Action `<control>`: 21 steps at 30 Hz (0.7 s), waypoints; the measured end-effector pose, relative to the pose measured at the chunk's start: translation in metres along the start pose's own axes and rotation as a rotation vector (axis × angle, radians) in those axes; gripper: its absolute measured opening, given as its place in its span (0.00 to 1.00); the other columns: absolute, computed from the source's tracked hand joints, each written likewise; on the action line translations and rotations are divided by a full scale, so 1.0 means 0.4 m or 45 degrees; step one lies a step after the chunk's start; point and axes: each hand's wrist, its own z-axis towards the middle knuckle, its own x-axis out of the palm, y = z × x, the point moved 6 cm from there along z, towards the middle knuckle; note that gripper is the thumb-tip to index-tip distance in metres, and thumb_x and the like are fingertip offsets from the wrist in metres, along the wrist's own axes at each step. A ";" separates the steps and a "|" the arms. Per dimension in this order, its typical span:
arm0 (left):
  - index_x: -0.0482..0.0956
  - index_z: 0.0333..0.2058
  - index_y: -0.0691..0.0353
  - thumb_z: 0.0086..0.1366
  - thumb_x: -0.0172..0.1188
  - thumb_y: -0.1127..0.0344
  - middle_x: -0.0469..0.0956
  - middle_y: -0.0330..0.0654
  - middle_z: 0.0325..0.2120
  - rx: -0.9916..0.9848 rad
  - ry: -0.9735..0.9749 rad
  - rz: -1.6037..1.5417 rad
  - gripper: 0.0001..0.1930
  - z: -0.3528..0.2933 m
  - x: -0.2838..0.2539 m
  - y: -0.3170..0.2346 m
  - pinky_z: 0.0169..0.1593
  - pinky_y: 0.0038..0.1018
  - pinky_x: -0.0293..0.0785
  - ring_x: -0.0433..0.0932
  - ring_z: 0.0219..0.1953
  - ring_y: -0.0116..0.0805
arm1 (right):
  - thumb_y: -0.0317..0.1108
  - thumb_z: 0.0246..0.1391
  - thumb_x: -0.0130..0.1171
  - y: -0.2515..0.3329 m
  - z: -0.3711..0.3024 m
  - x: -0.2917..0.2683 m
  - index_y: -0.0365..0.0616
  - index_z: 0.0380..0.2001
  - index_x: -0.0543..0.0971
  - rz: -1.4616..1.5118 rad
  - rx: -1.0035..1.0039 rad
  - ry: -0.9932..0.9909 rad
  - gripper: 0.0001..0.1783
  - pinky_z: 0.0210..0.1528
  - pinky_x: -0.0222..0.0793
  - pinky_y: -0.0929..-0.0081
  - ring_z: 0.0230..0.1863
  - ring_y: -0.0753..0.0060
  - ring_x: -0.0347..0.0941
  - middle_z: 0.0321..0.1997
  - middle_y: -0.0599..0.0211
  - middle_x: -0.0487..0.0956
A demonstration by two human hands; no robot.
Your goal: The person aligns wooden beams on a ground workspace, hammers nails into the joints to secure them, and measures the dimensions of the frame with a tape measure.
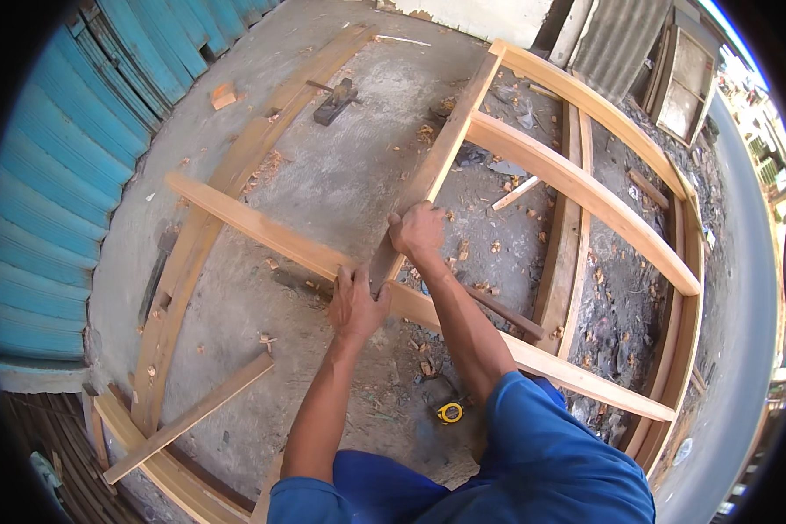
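Observation:
A pale wooden frame (pixel 576 175) lies on the floor ahead of me and to my right. My right hand (pixel 417 229) is closed round the near end of its long side rail (pixel 458 131), whose near part looks darker. Just left of and nearer than it, my left hand (pixel 358 301) curls its fingers over the crossbar (pixel 271 231) where that bar meets the rail. The thumb lies by the dark rail end. This crossbar sticks out left past the rail and also runs right, under my right forearm, to the frame's far side. The joint is partly covered by my hands.
A hand plane (pixel 334 103) rests on the concrete beyond a long mortised plank (pixel 183 271). Near my legs lies a yellow tape measure (pixel 450 413). A brown stick (pixel 506 312) is beside my right forearm. Wood shavings litter the floor; a blue wall (pixel 52 210) stands left.

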 end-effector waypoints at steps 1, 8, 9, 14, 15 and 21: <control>0.74 0.56 0.61 0.58 0.66 0.57 0.70 0.54 0.44 -0.012 0.014 -0.031 0.28 0.001 0.001 -0.007 0.51 0.47 0.75 0.74 0.51 0.56 | 0.52 0.54 0.63 -0.006 0.010 0.003 0.21 0.47 0.75 -0.028 -0.010 -0.005 0.37 0.55 0.74 0.52 0.55 0.30 0.73 0.50 0.32 0.76; 0.73 0.56 0.61 0.58 0.67 0.57 0.70 0.55 0.46 -0.002 0.052 -0.157 0.29 0.007 0.012 0.001 0.51 0.49 0.75 0.73 0.52 0.57 | 0.49 0.53 0.57 -0.057 0.094 0.076 0.25 0.40 0.81 -0.315 -0.166 -0.053 0.30 0.58 0.70 0.51 0.53 0.36 0.73 0.45 0.37 0.78; 0.73 0.56 0.61 0.58 0.67 0.57 0.70 0.56 0.46 -0.007 0.059 -0.187 0.29 0.007 0.009 0.000 0.51 0.49 0.75 0.73 0.52 0.57 | 0.50 0.53 0.56 -0.057 0.099 0.084 0.26 0.39 0.82 -0.372 -0.206 -0.055 0.30 0.58 0.69 0.52 0.52 0.36 0.73 0.45 0.37 0.78; 0.73 0.56 0.63 0.58 0.67 0.58 0.70 0.57 0.47 0.000 0.046 -0.225 0.29 0.009 0.006 0.006 0.53 0.48 0.75 0.73 0.52 0.58 | 0.51 0.52 0.52 -0.057 0.107 0.094 0.33 0.36 0.86 -0.429 -0.204 -0.116 0.29 0.57 0.66 0.54 0.49 0.36 0.73 0.45 0.37 0.78; 0.73 0.57 0.62 0.58 0.67 0.59 0.70 0.57 0.47 -0.007 0.043 -0.239 0.29 0.008 0.005 0.012 0.53 0.48 0.74 0.73 0.52 0.58 | 0.51 0.52 0.52 -0.049 0.105 0.098 0.33 0.37 0.86 -0.425 -0.224 -0.090 0.28 0.56 0.66 0.54 0.49 0.37 0.73 0.45 0.37 0.78; 0.73 0.58 0.61 0.58 0.68 0.60 0.70 0.55 0.48 -0.027 0.057 -0.232 0.29 0.010 0.000 0.023 0.54 0.46 0.74 0.73 0.52 0.57 | 0.47 0.52 0.54 -0.014 0.101 0.103 0.28 0.42 0.81 -0.446 -0.218 0.045 0.29 0.56 0.70 0.54 0.51 0.37 0.75 0.48 0.34 0.76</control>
